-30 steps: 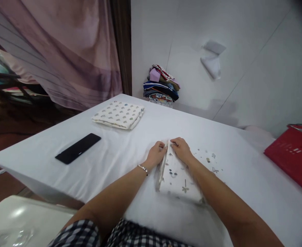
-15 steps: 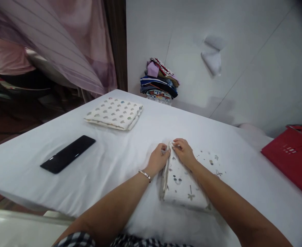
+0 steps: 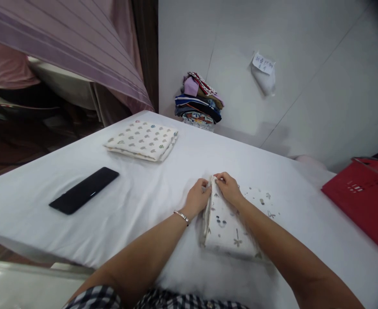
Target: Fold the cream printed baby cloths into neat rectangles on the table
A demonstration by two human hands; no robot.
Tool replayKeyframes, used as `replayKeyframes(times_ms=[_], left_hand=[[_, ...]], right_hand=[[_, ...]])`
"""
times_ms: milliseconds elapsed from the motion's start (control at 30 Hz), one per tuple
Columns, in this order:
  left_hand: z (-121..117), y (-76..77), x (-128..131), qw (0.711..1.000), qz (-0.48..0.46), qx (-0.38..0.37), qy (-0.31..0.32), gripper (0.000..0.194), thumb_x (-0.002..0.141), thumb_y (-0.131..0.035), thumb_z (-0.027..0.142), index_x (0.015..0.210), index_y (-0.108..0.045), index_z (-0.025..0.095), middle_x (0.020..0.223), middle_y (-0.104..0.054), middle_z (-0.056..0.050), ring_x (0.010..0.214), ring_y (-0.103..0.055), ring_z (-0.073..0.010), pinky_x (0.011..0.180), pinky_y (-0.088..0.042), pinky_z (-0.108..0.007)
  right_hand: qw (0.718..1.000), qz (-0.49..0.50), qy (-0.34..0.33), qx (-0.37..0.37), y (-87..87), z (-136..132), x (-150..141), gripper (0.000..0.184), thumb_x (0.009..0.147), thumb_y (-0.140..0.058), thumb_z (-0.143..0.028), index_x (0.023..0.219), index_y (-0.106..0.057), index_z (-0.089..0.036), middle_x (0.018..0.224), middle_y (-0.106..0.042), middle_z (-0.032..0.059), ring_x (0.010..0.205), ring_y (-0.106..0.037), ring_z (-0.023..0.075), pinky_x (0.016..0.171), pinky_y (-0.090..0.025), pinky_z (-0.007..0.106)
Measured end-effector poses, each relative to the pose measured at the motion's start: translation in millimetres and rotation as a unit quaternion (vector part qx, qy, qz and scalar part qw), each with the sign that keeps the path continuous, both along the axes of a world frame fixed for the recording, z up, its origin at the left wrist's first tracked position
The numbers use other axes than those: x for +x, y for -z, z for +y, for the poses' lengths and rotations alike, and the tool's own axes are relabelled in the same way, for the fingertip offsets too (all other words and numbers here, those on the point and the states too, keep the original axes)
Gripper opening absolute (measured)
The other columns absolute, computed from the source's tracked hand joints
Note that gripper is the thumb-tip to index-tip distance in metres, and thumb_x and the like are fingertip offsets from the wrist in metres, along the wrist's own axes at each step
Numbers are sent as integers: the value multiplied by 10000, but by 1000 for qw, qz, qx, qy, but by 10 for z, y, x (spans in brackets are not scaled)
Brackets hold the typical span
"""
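A white cloth printed with small grey-green motifs lies on the table in front of me, its left part doubled over into a layered strip. At the far end of the fold, my left hand pinches the edge from the left. Opposite it, my right hand grips the same corner between thumb and fingers. My right forearm crosses over the cloth and hides some of it; its printed right part shows beyond the arm. A bracelet circles my left wrist.
On the white-covered table lie a folded patterned cloth and a black phone. A red bag is at the right edge. Stacked folded clothes stand by the wall beyond. A person in pink sits behind the curtain.
Both hands keep their hold on the cloth corner with hardly any movement. The curtain at the left has shifted, and the paper on the wall now shows its writing.
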State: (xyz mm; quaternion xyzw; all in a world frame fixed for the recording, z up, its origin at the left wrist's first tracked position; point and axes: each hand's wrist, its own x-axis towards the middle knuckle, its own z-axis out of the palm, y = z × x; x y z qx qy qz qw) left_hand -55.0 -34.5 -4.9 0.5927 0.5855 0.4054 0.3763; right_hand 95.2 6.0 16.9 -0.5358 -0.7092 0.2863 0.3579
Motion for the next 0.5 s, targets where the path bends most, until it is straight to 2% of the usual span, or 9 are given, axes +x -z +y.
replayKeyframes(times_ms=[233, 400, 500], left_hand=[[2, -8, 1, 1000, -6, -16, -6, 226, 823, -509, 374, 1008, -537, 248, 1031, -639, -19, 787, -581, -160, 734, -423, -284], [16, 2, -7, 1000, -13, -19, 5, 329, 823, -515, 365, 1134, -535, 260, 1045, -639, -33, 836, -591, -174, 788, -432, -297], [16, -3, -6, 1000, -19, -4, 10, 339, 824, -513, 372, 1141, -570, 265, 1035, -644, -32, 864, -591, -178, 828, -432, -298]], right_hand=[[997, -55, 17, 48, -35, -5, -5, 76, 726, -504, -269, 766, -551, -224, 852, -626, 22, 866, -554, 202, 842, -420, 368], [1000, 12, -10, 19, -87, 16, 32, 154, 734, -506, -284, 852, -580, -216, 850, -613, 10, 831, -551, 177, 802, -430, 319], [999, 43, -27, -3, -95, 65, 35, 171, 710, -534, -288, 850, -591, -206, 849, -611, 4, 807, -542, 160, 792, -424, 301]])
